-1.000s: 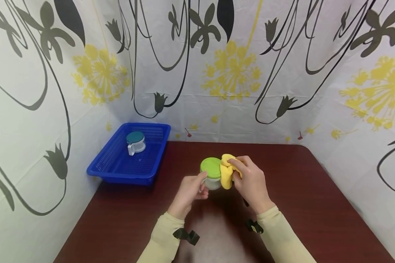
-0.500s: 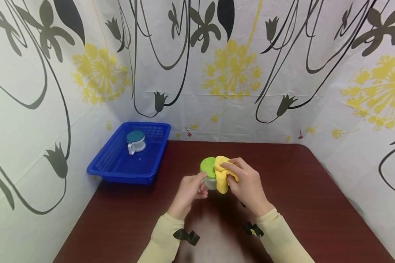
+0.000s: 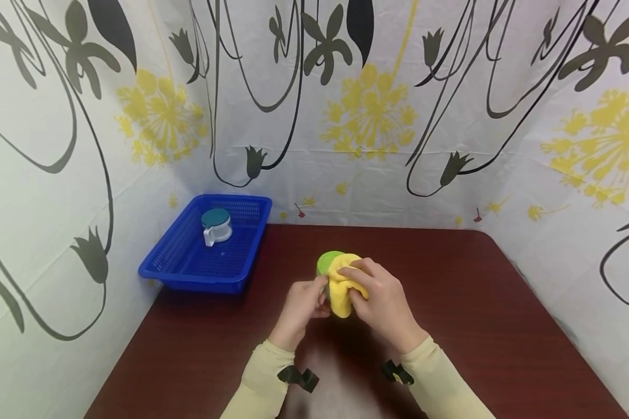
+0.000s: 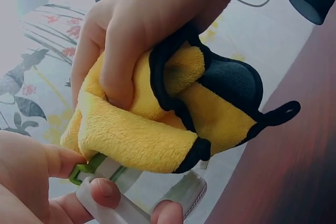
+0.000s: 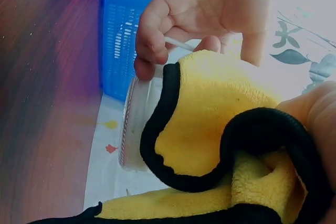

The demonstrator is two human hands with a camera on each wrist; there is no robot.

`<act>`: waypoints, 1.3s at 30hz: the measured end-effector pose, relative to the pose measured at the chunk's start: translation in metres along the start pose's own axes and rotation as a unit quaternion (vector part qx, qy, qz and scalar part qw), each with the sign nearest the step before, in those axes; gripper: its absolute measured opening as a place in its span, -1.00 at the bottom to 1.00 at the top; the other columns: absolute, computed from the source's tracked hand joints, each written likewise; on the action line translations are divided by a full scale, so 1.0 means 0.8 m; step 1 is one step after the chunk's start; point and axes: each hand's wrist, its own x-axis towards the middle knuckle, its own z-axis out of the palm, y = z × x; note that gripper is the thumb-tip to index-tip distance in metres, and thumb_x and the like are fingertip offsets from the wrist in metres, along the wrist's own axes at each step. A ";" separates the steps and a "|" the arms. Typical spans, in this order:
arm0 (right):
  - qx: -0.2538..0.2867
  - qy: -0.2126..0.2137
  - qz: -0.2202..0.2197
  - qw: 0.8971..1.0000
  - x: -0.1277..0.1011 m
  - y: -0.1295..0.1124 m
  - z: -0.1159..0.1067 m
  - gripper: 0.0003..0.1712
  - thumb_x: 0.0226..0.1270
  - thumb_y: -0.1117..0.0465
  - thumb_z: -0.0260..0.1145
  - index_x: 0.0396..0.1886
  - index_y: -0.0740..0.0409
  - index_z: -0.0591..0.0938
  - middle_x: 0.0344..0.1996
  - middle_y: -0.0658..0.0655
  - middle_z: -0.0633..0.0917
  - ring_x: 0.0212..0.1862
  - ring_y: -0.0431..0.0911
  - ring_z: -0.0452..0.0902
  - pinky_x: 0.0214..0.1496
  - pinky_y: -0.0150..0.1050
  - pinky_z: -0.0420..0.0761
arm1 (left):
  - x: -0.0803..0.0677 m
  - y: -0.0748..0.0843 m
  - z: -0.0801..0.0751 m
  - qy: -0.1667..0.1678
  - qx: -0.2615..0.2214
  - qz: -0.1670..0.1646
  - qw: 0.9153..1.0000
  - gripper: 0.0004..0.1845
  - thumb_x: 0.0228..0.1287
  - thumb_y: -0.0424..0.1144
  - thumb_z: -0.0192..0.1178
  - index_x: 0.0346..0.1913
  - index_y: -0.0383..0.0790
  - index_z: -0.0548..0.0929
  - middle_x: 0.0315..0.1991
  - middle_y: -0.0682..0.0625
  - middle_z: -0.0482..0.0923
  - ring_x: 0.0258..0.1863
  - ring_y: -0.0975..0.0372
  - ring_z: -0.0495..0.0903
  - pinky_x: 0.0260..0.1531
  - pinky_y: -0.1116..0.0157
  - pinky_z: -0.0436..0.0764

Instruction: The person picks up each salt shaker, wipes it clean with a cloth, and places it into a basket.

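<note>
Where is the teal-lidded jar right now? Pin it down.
In the head view, the teal-lidded jar stands inside the blue basket at the table's far left, well apart from both hands.

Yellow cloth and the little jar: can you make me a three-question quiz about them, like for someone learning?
1. True or false: the right hand holds the yellow cloth against the green-lidded jar.
2. What lies in the blue basket? A) a jar with a dark teal lid B) a spoon C) a sponge
3. Which hand grips the jar's handle?

Key: 1 true. 2 A, the teal-lidded jar. 3 the left hand.
</note>
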 end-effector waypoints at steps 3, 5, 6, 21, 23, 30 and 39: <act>-0.024 -0.005 0.002 1.000 0.000 0.002 0.000 -0.56 0.09 0.41 0.33 -0.02 -0.02 0.75 -0.10 0.01 0.60 -0.15 -0.09 0.54 -0.25 -0.16 0.64 | -0.002 -0.001 0.000 0.001 0.008 -0.006 1.000 -0.48 0.31 0.02 0.23 -0.65 -0.29 0.43 -0.67 -0.04 0.41 -0.65 0.15 0.57 -0.47 0.14 0.71; -0.044 -0.008 0.006 0.999 0.000 0.006 0.000 -0.56 0.08 0.42 0.33 -0.03 -0.02 0.75 -0.10 0.02 0.60 -0.17 -0.08 0.55 -0.26 -0.16 0.64 | -0.004 -0.001 0.001 0.001 0.014 -0.006 1.000 -0.47 0.31 0.03 0.23 -0.66 -0.29 0.43 -0.67 -0.06 0.44 -0.66 0.17 0.56 -0.50 0.19 0.70; -0.052 -0.008 0.009 0.999 0.000 0.008 0.000 -0.56 0.08 0.42 0.34 -0.04 -0.02 0.75 -0.11 0.03 0.60 -0.17 -0.07 0.56 -0.27 -0.15 0.65 | -0.005 -0.001 0.001 0.001 0.016 -0.005 1.000 -0.47 0.31 0.03 0.23 -0.66 -0.29 0.43 -0.66 -0.07 0.45 -0.66 0.18 0.55 -0.51 0.21 0.70; -0.080 0.001 0.072 0.994 0.004 0.043 -0.006 -0.58 0.12 0.45 0.35 -0.04 0.01 0.78 -0.13 0.11 0.63 -0.29 -0.02 0.61 -0.40 -0.15 0.59 | -0.013 0.001 0.002 -0.013 0.025 0.007 1.000 -0.49 0.33 -0.03 0.22 -0.64 -0.34 0.42 -0.65 -0.13 0.49 -0.66 0.16 0.55 -0.49 0.19 0.71; -0.079 0.002 0.073 0.994 0.005 0.044 -0.006 -0.58 0.12 0.45 0.35 -0.04 0.00 0.78 -0.13 0.11 0.63 -0.30 -0.03 0.60 -0.41 -0.16 0.58 | -0.013 0.001 0.001 -0.016 0.023 0.007 1.000 -0.50 0.33 -0.04 0.21 -0.64 -0.34 0.42 -0.65 -0.12 0.49 -0.66 0.17 0.55 -0.49 0.19 0.71; -0.061 -0.008 0.067 0.996 0.006 0.044 -0.008 -0.55 0.08 0.46 0.33 -0.07 -0.02 0.79 -0.14 0.04 0.62 -0.33 -0.11 0.57 -0.40 -0.21 0.55 | -0.012 0.001 0.003 -0.013 0.030 0.007 0.999 -0.48 0.34 -0.01 0.22 -0.62 -0.35 0.42 -0.64 -0.12 0.49 -0.65 0.17 0.54 -0.48 0.18 0.72; -0.060 -0.034 0.058 0.996 0.007 0.030 -0.012 -0.59 0.08 0.45 0.38 -0.09 -0.01 0.80 -0.14 0.03 0.64 -0.28 -0.11 0.57 -0.37 -0.22 0.58 | -0.010 -0.001 0.004 -0.013 0.042 0.007 0.999 -0.49 0.33 0.00 0.23 -0.63 -0.32 0.44 -0.64 -0.14 0.50 -0.65 0.16 0.56 -0.47 0.16 0.72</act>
